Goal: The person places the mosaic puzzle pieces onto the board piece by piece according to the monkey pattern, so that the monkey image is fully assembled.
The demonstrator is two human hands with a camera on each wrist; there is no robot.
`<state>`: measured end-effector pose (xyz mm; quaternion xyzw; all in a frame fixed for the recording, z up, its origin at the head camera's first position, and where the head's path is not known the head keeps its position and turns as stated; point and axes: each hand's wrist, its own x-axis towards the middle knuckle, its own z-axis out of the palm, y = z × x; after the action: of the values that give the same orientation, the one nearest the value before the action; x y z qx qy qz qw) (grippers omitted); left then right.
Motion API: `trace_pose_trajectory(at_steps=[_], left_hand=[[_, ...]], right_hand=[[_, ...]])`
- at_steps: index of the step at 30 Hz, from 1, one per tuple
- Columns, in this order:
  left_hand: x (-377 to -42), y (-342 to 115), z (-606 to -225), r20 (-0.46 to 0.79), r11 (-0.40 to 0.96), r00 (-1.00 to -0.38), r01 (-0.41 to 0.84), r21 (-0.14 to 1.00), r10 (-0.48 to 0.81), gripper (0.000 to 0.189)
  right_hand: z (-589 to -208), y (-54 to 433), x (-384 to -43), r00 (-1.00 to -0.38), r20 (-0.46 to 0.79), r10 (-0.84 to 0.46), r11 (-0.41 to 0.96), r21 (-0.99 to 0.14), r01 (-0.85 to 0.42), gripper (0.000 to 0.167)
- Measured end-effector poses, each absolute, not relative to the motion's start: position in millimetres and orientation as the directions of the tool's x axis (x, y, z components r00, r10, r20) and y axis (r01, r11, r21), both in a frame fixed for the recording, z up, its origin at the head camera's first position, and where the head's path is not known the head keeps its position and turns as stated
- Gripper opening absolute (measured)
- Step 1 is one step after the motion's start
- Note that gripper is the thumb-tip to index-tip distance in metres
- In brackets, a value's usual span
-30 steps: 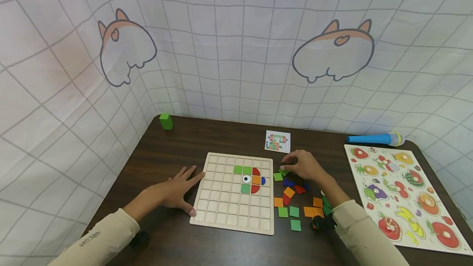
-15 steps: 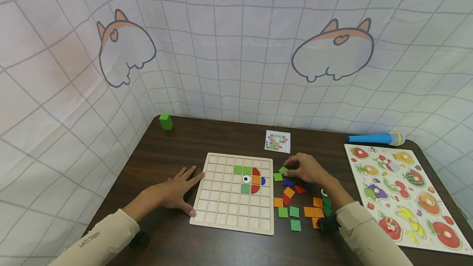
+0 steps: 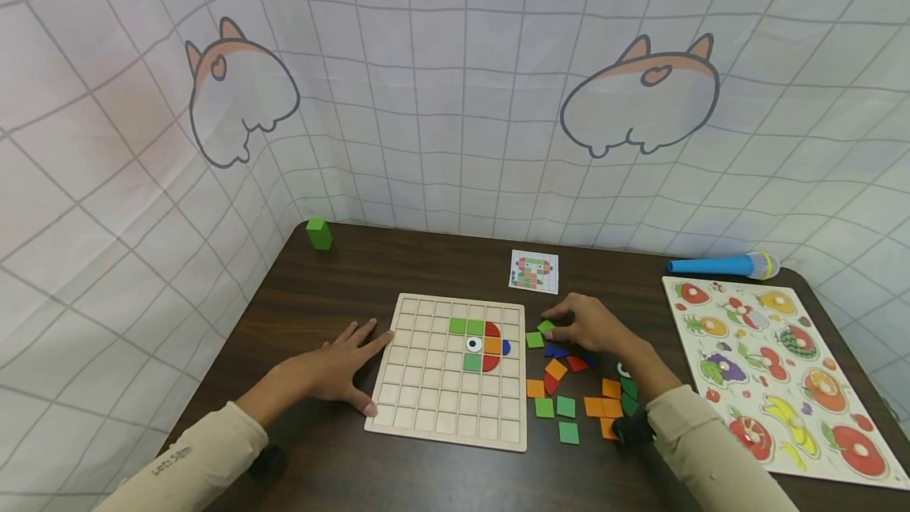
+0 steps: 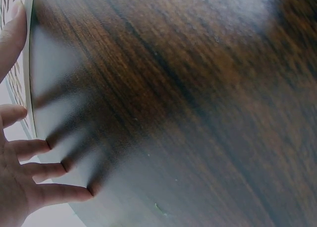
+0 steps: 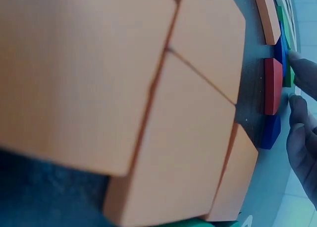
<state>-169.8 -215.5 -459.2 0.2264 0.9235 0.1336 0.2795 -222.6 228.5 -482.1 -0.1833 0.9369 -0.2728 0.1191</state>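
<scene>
My left hand (image 3: 341,370) lies spread at the left side of a wooden grid board (image 3: 426,385), its thumb and index fingertip at the board's edge. In the left wrist view its fingers (image 4: 54,193) are straight, the other fingertips on the table. On the board sit green squares (image 3: 458,325), a white eye piece (image 3: 473,344), an orange square (image 3: 492,345), red curved pieces (image 3: 492,329) and a blue piece (image 3: 506,348). Right of the board, my right hand (image 3: 590,324) pinches a small green square tile (image 3: 545,326) between thumb and fingertip, low at the table.
Loose tiles lie right of the board: green (image 3: 568,433), orange (image 3: 593,407), red (image 3: 577,364) and blue (image 3: 557,352). A pattern card (image 3: 534,272) is behind them. A fruit puzzle board (image 3: 782,378) and a blue toy microphone (image 3: 723,266) lie right; a green block (image 3: 319,234) stands far left.
My right hand has shifted slightly and its fingers have parted, so the green tile between thumb and fingertip shows more fully. The left hand and the board pieces have stayed put.
</scene>
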Motion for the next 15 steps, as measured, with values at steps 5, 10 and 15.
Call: trace_pose_trajectory(at_steps=[5, 10, 15], left_hand=[[-170.5, -216.0, -460.1, -0.456, 0.863, -0.743, 0.342, 0.372, 0.491, 0.121], [-170.6, -216.0, -460.7, -0.458, 0.864, -0.742, 0.34, 0.371, 0.489, 0.121], [-170.6, -215.5, -460.3, -0.461, 0.863, -0.74, 0.34, 0.373, 0.49, 0.121]], right_hand=[[-482.6, 229.7, -221.4, -0.91, -0.107, -0.401, 0.784, -0.553, -0.281, 0.031], [-482.2, 230.4, -220.0, -0.911, -0.105, -0.399, 0.786, -0.551, -0.28, 0.029], [-482.4, 229.8, -219.3, -0.907, -0.12, -0.403, 0.778, -0.567, -0.27, 0.028]])
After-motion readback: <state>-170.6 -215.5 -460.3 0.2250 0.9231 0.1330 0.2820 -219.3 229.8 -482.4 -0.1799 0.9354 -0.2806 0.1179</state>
